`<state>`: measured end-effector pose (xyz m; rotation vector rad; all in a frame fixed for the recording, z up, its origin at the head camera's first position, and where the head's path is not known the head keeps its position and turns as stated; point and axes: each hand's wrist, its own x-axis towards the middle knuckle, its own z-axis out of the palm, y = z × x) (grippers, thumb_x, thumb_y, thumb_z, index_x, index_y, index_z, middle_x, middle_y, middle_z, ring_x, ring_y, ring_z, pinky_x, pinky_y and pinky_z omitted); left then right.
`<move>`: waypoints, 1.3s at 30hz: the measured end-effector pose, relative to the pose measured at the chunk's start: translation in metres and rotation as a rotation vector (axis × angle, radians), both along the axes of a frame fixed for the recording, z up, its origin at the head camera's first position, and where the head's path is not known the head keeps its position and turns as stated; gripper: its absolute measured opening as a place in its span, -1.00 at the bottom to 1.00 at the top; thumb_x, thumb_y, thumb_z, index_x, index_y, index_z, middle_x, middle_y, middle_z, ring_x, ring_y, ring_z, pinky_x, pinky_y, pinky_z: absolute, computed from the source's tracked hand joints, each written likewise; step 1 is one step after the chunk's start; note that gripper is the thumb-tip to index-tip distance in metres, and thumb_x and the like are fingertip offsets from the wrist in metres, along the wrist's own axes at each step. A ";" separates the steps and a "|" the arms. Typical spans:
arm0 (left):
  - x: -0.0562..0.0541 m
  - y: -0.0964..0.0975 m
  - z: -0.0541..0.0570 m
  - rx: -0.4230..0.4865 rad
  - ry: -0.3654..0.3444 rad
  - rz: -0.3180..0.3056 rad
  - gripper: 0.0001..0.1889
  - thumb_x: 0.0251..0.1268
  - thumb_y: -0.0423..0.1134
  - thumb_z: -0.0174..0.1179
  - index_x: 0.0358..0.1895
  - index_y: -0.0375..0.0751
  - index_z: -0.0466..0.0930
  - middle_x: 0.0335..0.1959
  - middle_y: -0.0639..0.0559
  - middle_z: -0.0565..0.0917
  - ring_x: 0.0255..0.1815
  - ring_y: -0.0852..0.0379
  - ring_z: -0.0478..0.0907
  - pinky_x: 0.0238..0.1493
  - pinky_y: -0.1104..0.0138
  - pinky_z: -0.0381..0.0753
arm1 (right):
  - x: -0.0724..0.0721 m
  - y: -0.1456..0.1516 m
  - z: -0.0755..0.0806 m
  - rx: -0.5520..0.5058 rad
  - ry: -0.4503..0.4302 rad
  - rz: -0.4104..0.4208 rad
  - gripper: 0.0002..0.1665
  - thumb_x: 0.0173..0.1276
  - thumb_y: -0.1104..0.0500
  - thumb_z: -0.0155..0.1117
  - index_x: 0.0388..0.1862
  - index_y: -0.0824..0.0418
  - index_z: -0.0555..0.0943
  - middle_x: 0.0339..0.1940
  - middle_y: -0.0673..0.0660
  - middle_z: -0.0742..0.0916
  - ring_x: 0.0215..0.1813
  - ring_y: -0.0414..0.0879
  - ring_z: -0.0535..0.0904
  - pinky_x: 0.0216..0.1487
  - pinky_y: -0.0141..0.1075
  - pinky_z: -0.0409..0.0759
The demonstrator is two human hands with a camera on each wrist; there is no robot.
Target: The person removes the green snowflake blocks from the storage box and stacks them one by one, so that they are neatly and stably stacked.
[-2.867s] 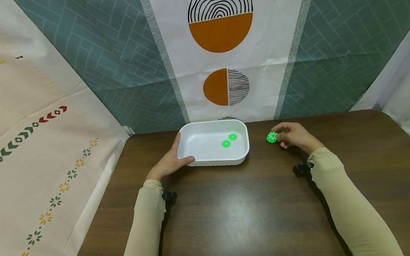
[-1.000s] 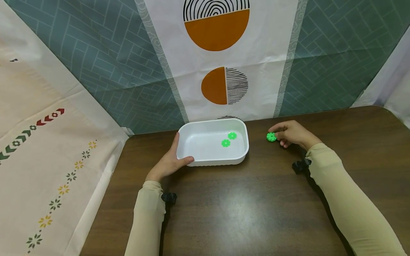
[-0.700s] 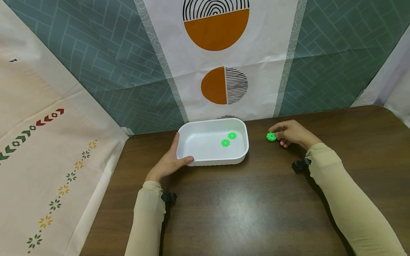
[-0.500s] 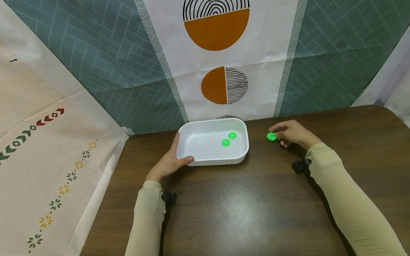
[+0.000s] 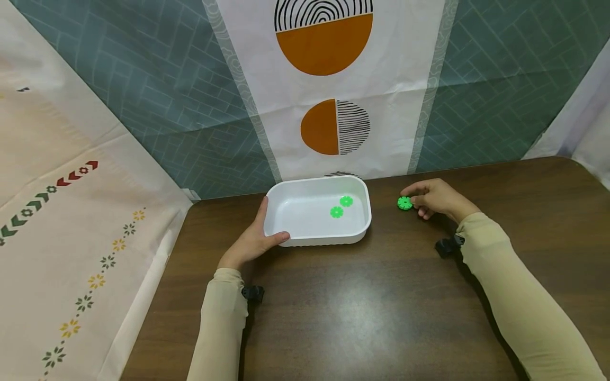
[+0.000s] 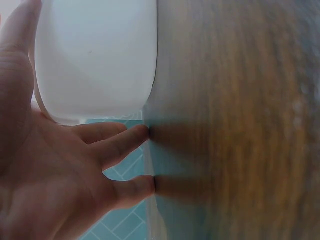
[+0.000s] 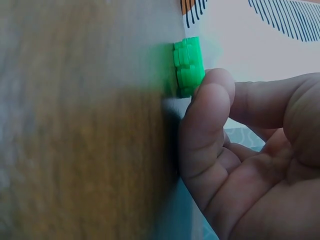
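Note:
A white rectangular tray (image 5: 305, 222) stands on the table near its back edge. Two flat green notched discs, one (image 5: 346, 201) behind the other (image 5: 336, 212), lie in its right half. My left hand (image 5: 251, 244) steadies the tray's left end, thumb at the front rim. In the left wrist view that hand's fingers (image 6: 120, 145) spread out fairly straight, some tips touching the tabletop. Right of the tray my right hand (image 5: 438, 200) pinches the edge of a green stack of notched discs (image 5: 404, 203) between thumb and finger. Layers of this stack (image 7: 188, 67) show in the right wrist view, close to the tabletop.
The brown wooden table (image 5: 343, 296) has a back edge running along a patterned hanging cloth (image 5: 376, 69). A white embroidered cloth (image 5: 86, 238) hangs at the left side. Black wrist devices, such as the one (image 5: 446, 247) on the right arm, sit below both hands.
The head view has shifted slightly. Both hands, the tray and the discs stay in nearly the same places, with the right hand still pinching the green disc stack.

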<state>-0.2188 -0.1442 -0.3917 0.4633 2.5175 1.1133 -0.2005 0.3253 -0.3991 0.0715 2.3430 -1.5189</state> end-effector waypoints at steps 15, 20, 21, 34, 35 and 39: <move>0.000 0.001 0.000 -0.029 0.005 -0.003 0.28 0.17 0.32 0.35 0.63 0.19 -0.55 0.64 -0.19 -0.11 0.48 -0.26 0.20 0.40 -0.10 0.21 | 0.009 -0.001 0.012 0.009 0.026 -0.035 -0.52 0.58 0.27 0.10 0.40 0.41 0.43 -0.23 0.25 0.60 -0.43 -0.04 0.55 -0.36 -0.17 0.65; 0.000 0.001 0.000 -0.029 0.001 0.004 0.29 0.16 0.33 0.36 0.63 0.21 -0.55 0.64 -0.17 -0.10 0.47 -0.26 0.21 0.39 -0.11 0.22 | 0.007 -0.005 0.022 0.020 0.055 -0.046 -0.51 0.56 0.25 0.14 0.38 0.41 0.42 -0.27 0.22 0.59 -0.43 -0.06 0.54 -0.36 -0.22 0.64; 0.000 0.000 0.000 -0.031 0.004 0.001 0.29 0.17 0.33 0.35 0.63 0.20 -0.55 0.64 -0.19 -0.10 0.47 -0.27 0.21 0.39 -0.12 0.22 | 0.006 -0.007 0.024 0.027 0.064 -0.047 -0.51 0.55 0.25 0.15 0.37 0.41 0.43 -0.28 0.21 0.58 -0.44 -0.06 0.54 -0.36 -0.22 0.64; 0.001 -0.002 0.000 -0.032 -0.011 0.017 0.28 0.15 0.36 0.34 0.63 0.25 -0.54 0.64 -0.17 -0.09 0.48 -0.26 0.20 0.40 -0.12 0.21 | -0.001 -0.038 0.056 0.039 0.197 -0.027 -0.60 0.48 0.26 0.20 0.22 0.39 0.53 -0.42 0.24 0.60 -0.46 -0.05 0.55 -0.39 -0.21 0.63; 0.001 -0.001 0.000 -0.027 -0.012 0.015 0.28 0.15 0.36 0.34 0.63 0.24 -0.54 0.64 -0.17 -0.09 0.48 -0.26 0.20 0.40 -0.12 0.21 | -0.002 -0.041 0.058 0.036 0.210 -0.028 -0.61 0.47 0.26 0.21 0.21 0.38 0.53 -0.45 0.23 0.60 -0.49 -0.05 0.54 -0.41 -0.21 0.62; 0.001 -0.001 0.001 -0.013 -0.011 0.010 0.29 0.16 0.34 0.34 0.64 0.17 -0.53 0.64 -0.18 -0.10 0.47 -0.26 0.22 0.39 -0.12 0.23 | -0.005 -0.054 0.067 0.021 0.266 -0.028 -0.64 0.45 0.29 0.20 0.18 0.37 0.54 -0.55 0.13 0.56 -0.58 -0.05 0.48 -0.50 -0.19 0.56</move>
